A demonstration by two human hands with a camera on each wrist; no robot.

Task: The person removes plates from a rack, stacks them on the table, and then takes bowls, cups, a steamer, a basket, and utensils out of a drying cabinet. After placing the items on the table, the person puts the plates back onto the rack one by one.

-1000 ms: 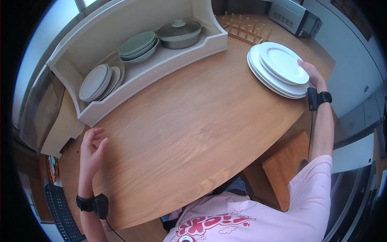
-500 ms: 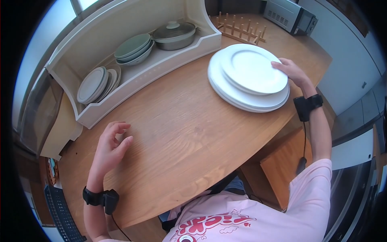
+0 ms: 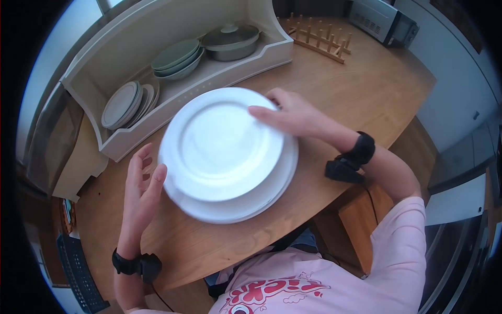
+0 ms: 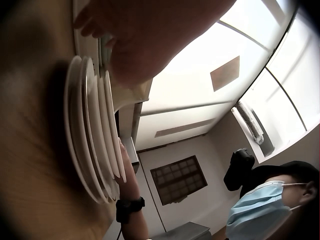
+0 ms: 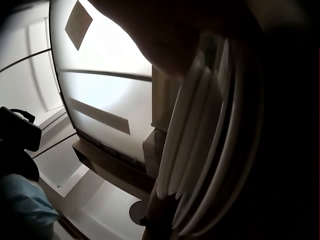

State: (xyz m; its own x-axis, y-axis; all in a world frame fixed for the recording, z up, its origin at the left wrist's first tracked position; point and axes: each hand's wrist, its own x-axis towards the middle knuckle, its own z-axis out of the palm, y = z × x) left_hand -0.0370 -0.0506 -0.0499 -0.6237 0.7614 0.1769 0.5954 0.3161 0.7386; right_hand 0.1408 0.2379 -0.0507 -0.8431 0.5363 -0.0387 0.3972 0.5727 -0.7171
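A stack of white plates (image 3: 225, 146), smaller ones on larger ones, is over the near middle of the wooden table. At its upper right edge the right hand (image 3: 293, 112) grips the stack, thumb on the top plate and fingers around the rim. The left hand (image 3: 140, 191) is by the stack's left edge, fingers relaxed and thumb near the rim; whether it touches is unclear. Seen edge-on in the left wrist view, the plates (image 4: 95, 130) show several layers beneath the left hand (image 4: 145, 35). In the right wrist view the plates (image 5: 200, 135) lie beside the dark right hand (image 5: 175, 30).
A cream shelf (image 3: 209, 86) at the back holds small plates (image 3: 123, 104), green bowls (image 3: 178, 57) and a lidded pot (image 3: 230, 42). Beyond the right hand stand a wooden peg rack (image 3: 319, 39) and a grey microwave (image 3: 381, 23). A dark basket (image 3: 81, 272) is at lower left.
The right hand has brought the plate stack from the table's right side leftwards and nearer the body. The left hand has moved right and now is beside the stack.
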